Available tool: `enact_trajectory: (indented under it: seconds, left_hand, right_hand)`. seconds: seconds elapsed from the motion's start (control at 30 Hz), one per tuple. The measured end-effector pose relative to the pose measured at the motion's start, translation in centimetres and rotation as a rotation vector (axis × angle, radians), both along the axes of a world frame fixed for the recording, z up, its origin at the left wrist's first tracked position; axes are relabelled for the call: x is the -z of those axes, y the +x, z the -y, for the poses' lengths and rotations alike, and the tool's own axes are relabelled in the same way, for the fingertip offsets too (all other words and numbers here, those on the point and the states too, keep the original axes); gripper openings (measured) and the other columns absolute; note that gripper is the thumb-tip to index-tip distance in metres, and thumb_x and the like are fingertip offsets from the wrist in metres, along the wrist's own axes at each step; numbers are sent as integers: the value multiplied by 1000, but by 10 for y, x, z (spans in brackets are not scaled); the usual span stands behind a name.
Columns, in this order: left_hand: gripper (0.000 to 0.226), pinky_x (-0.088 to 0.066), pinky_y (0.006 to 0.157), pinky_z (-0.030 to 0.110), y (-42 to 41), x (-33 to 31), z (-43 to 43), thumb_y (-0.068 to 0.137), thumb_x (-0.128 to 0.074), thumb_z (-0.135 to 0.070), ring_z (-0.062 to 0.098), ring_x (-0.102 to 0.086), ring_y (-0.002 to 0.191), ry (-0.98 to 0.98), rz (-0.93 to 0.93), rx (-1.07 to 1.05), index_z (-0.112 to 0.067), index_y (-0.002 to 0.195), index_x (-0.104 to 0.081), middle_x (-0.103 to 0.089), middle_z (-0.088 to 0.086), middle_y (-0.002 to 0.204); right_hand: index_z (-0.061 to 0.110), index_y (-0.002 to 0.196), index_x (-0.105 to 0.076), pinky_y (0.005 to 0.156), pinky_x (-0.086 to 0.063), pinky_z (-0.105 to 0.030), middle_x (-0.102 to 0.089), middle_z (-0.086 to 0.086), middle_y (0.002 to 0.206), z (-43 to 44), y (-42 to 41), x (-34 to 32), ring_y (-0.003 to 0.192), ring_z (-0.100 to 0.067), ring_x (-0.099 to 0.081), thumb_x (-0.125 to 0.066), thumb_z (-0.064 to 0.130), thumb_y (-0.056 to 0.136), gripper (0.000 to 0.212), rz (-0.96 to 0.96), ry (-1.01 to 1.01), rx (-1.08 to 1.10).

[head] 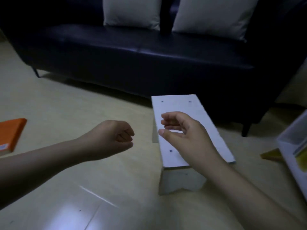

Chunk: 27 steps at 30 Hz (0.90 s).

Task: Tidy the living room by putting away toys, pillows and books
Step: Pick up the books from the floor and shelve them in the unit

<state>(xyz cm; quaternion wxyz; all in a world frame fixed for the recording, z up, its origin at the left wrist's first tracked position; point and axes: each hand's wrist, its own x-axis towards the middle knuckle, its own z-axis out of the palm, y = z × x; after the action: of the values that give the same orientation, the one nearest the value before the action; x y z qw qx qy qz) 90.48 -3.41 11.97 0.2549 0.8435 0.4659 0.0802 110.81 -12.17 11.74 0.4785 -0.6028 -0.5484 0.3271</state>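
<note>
I can read no words or numbers anywhere; the small pale sticker (2, 147) on the flat orange book (11, 135) to my left is too blurred.

I'm seeing an orange book (10, 135) at left, two off-white pillows (132, 11) on a near-black sofa (132, 60), a white stool (186, 103) and pale beige floor (66, 100).

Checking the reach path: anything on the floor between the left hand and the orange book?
No. In the head view only bare floor lies between the left hand and the orange book; the white stool stands on the hand's other side.
</note>
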Motion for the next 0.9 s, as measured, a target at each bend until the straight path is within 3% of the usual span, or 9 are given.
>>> enact_trajectory:
  seconds: [0.1, 0.23, 0.43, 0.7, 0.83, 0.9]
  left_hand:
    - [27, -56, 78, 20, -72, 23, -16, 82, -72, -24, -2, -66, 84, -44, -26, -65, -19, 107, -67, -70, -9, 96]
    - [24, -54, 77, 20, -160, 60, -32, 82, -70, -23, 0, -66, 83, -64, -21, -160, -19, 105, -66, -71, -6, 96]
    - [27, -54, 84, 30, -287, 119, -59, 84, -67, -22, 10, -66, 90, -141, -98, -290, -14, 109, -65, -70, -1, 100]
    - [33, -49, 82, 27, -431, 188, -80, 84, -64, -24, 15, -60, 98, -131, -163, -518, -14, 115, -60, -65, 1, 111]
    - [43, -45, 87, 30, -492, 225, -82, 83, -65, -24, 26, -57, 110, -73, -223, -666, -12, 122, -55, -61, 7, 120]
    - [39, -46, 86, 35, -516, 240, -82, 79, -64, -24, 33, -56, 106, -45, -235, -717, -9, 115, -58, -60, 12, 114]
  right_hand:
    - [28, 113, -61, 90, -53, -27, -64, 14, 105, -30, -60, 13, 102, 0, -59, -70, 21, 84, 32, 95, -32, -126]
    - [28, 112, -62, 89, -53, -27, -63, 13, 103, -71, -135, 34, 99, -1, -60, -70, 24, 84, 30, 243, -102, -268]
    - [26, 112, -62, 89, -51, -28, -64, 12, 103, -133, -254, 85, 98, -2, -60, -68, 27, 85, 28, 429, -166, -436]
    - [21, 125, -56, 96, -43, -29, -59, 1, 123, -196, -404, 165, 112, -13, -54, -60, 30, 91, 36, 636, -210, -624]
    - [17, 135, -48, 101, -35, -26, -50, -5, 135, -233, -474, 199, 123, -20, -48, -55, 29, 94, 43, 782, -195, -724]
    - [14, 139, -45, 107, -32, -27, -44, -8, 142, -252, -507, 214, 130, -23, -42, -53, 27, 95, 46, 826, -176, -747]
